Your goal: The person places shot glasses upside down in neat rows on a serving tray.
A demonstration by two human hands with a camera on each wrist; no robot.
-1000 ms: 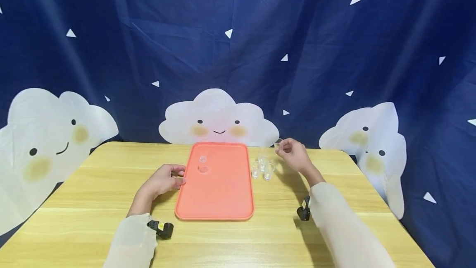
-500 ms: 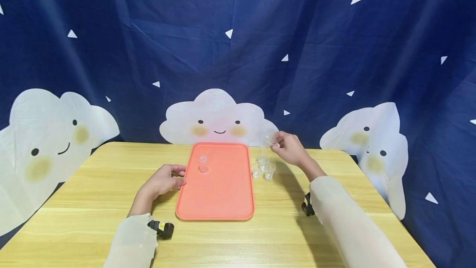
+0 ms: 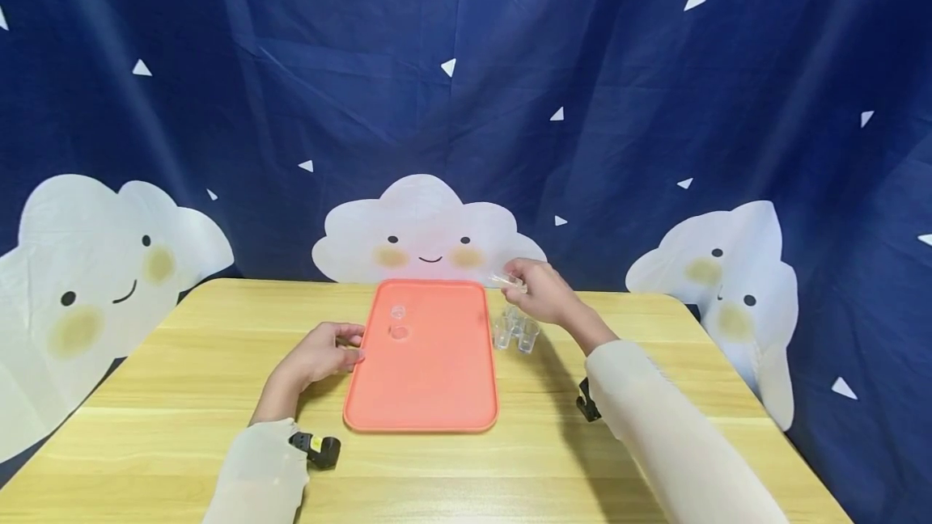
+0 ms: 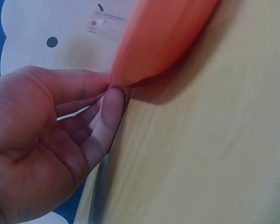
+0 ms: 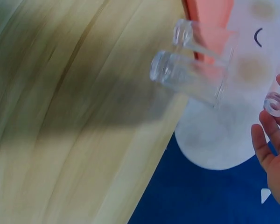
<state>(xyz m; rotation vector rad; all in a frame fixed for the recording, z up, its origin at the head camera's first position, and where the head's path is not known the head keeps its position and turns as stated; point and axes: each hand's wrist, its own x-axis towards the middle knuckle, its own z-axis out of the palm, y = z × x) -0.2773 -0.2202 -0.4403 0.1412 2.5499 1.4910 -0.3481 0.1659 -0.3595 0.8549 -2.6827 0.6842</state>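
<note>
Right hand (image 3: 539, 289), as I watch from afar: thumb and fingers pinch a tilted clear cup (image 3: 507, 281), raised near the tray's far right corner. Left hand (image 3: 320, 352): digits apart, touching the left rim of the coral tray (image 3: 429, 382). I note another cup (image 3: 399, 322) standing far left on it; upright cups (image 3: 527, 338) stand just right.

The cup (image 5: 274, 103) in my right hand (image 3: 542, 289) is clear, smooth and glossy, like the standing cups (image 5: 189, 74) nearby; glass or plastic, I cannot tell. The tray (image 3: 429, 386) at my left hand (image 3: 316, 354) looks like smooth, softly matt plastic. The tabletop (image 3: 189, 362) shows wood grain with a faint sheen. The backdrop (image 3: 364, 79) is creased cloth, my sleeves (image 3: 677, 435) matt fabric.
</note>
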